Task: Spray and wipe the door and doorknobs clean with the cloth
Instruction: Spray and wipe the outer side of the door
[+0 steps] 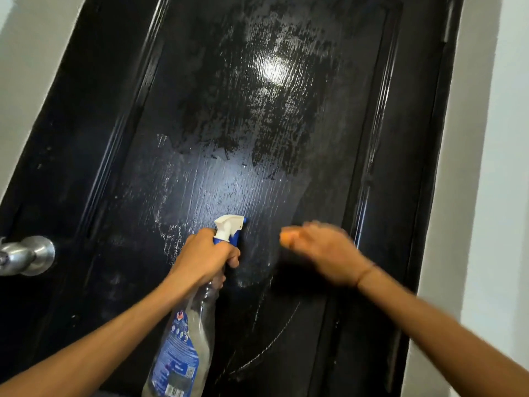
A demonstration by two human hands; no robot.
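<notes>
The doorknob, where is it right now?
In the head view the silver doorknob sits at the far left edge of the black door, level with the left hand holding the spray bottle, and apart from it.

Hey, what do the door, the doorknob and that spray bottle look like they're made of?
Door: probably wood or wood-look board in glossy black paint; grain lines and a bright glare show. Doorknob: metal, brushed silver finish with soft reflections. Spray bottle, gripped by the left hand: clear plastic body with a printed blue label and a white and blue plastic trigger head.
</notes>
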